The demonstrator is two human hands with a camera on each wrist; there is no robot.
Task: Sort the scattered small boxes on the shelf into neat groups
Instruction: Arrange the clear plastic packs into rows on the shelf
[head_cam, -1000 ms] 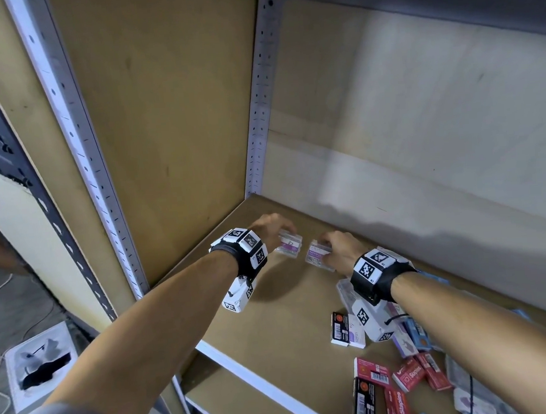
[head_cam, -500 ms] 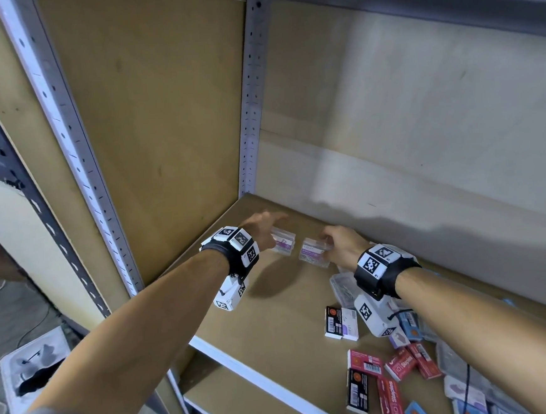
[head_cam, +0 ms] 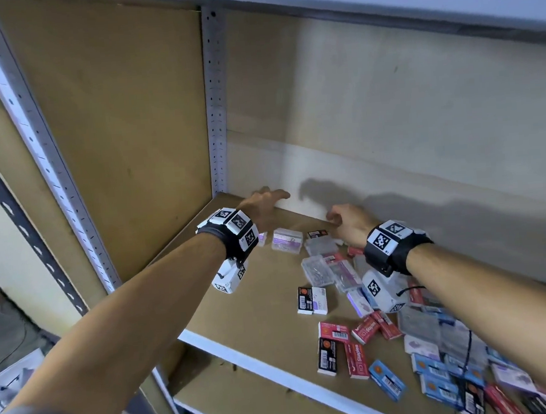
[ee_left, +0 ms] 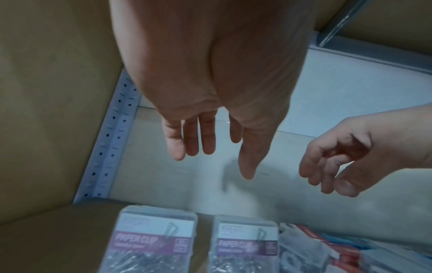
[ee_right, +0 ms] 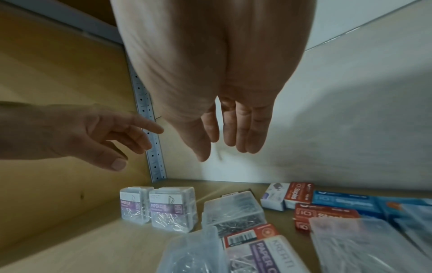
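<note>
Two clear paper clip boxes with purple labels [ee_right: 134, 205] [ee_right: 173, 208] stand side by side near the shelf's back left corner. They also show in the left wrist view [ee_left: 149, 242] [ee_left: 245, 243], and one is visible in the head view [head_cam: 287, 240]. My left hand [head_cam: 265, 204] [ee_left: 210, 157] hovers above and behind them with fingers straight, holding nothing. To its right, my right hand [head_cam: 344, 220] [ee_right: 222, 146] hangs off the boxes with fingers loosely curled and nothing in it.
Scattered boxes cover the shelf board [head_cam: 240, 307] to the right: clear pin boxes [ee_right: 231, 210], red staples boxes [head_cam: 366, 330], blue staples boxes [head_cam: 386, 379], a black-and-white box [head_cam: 311, 300]. A perforated metal post [head_cam: 217, 113] stands at the back left corner. The white front rail [head_cam: 278, 376] edges the shelf.
Both hands have let go of the two paper clip boxes and lifted toward the back wall. The boxes now stand together on the shelf.
</note>
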